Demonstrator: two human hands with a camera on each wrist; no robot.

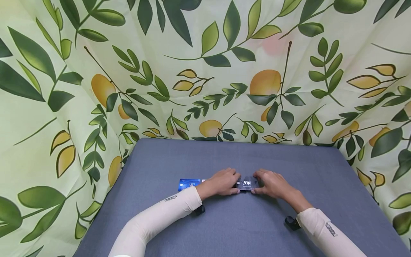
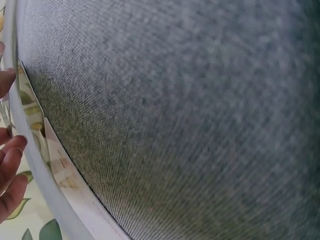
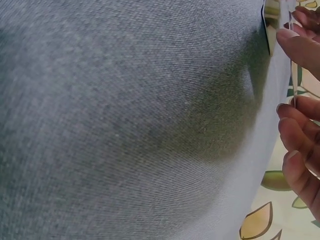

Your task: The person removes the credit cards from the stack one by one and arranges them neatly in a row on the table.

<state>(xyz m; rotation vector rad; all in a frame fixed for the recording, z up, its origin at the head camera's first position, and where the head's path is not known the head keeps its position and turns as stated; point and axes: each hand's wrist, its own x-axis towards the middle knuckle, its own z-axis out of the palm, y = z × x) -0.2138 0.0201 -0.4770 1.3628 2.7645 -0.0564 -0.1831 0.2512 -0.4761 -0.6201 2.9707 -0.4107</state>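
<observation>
A dark grey card (image 1: 247, 183) printed "Vip" is held above the table between both hands. My left hand (image 1: 223, 182) pinches its left end, thumb at the near side and fingers at the far side. At the opposite end, my right hand (image 1: 271, 182) grips it likewise; the right wrist view shows the card's thin edge (image 3: 294, 75) between thumb and fingertips. A blue card (image 1: 188, 184) lies on the table left of the left hand. Beside it a white card (image 2: 70, 185) lies flat, mostly hidden by the left hand in the head view.
The table (image 1: 250, 228) is covered in grey-blue cloth. A cream curtain with leaves and fruit (image 1: 210, 127) hangs behind and at the sides. Another flat, shiny card (image 3: 270, 25) lies on the cloth below the hands. Black wrist cameras (image 1: 292, 223) sit under both wrists.
</observation>
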